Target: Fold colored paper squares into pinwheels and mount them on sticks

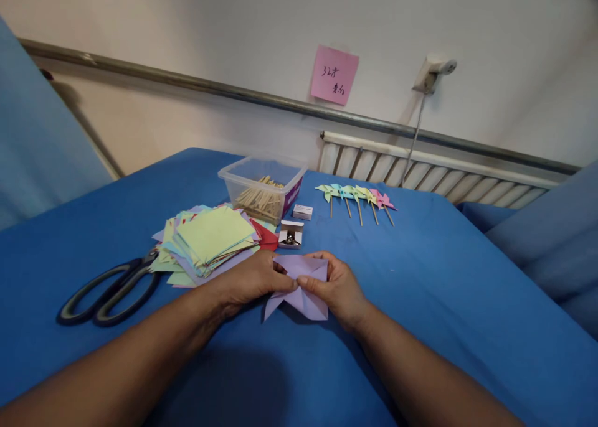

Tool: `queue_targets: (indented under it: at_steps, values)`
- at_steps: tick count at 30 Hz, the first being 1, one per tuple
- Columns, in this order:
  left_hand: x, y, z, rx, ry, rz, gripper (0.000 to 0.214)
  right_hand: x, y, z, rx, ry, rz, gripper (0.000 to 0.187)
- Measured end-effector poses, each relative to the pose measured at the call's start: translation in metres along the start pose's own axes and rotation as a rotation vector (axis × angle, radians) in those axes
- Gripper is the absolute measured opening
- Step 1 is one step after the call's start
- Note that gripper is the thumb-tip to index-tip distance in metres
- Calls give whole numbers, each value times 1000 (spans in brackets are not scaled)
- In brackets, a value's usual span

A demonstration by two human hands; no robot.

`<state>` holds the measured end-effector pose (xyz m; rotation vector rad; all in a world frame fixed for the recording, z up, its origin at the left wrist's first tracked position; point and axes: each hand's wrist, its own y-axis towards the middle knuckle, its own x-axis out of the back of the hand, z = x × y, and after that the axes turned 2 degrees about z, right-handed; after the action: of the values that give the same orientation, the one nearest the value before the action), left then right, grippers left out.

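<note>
Over a blue-covered counter (443, 290), a person's left hand (261, 277) and right hand (343, 290) are pinching a lilac paper pinwheel (304, 301), fingers nearly closed, thumbs meeting at its centre. The thin sheet is probably handling as light, supple and easily creased, its gathered middle offering the surest hold. Scissors (138, 270) are lying left, beside stacked coloured paper (215, 231). Beyond, an open small box (289, 246) is holding metallic pieces (291, 236); behind it, a clear tub (293, 193) is containing wooden sticks (259, 198). Five stick-mounted pinwheels (359, 193) are resting to the right.
</note>
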<state>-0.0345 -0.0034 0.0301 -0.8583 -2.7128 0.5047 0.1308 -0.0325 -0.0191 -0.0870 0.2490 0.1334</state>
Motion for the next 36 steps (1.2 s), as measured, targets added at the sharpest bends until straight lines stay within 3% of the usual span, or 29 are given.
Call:
queue_targets:
  at_steps: [4,6,13,17,26,33,36]
  values:
    - [-9,5,1,-15,-73,-156,15,-4,3,-5,80,50,-115,36]
    - [-15,9,4,-52,-226,-213,20,-7,5,-8,122,92,-216,36]
    - [-36,13,13,-106,-662,-137,21,-12,9,-13,199,213,-411,38]
    - [-40,11,12,-114,-740,-156,19,-12,7,-14,177,296,-366,37]
    - [-35,9,10,-102,-670,-226,24,-11,1,-7,182,324,-265,33]
    - [-11,5,0,-108,-815,-249,22,-14,-7,-2,353,82,-302,22]
    - [-7,4,-1,-102,-850,-270,23,-17,-13,-2,441,-16,-247,23]
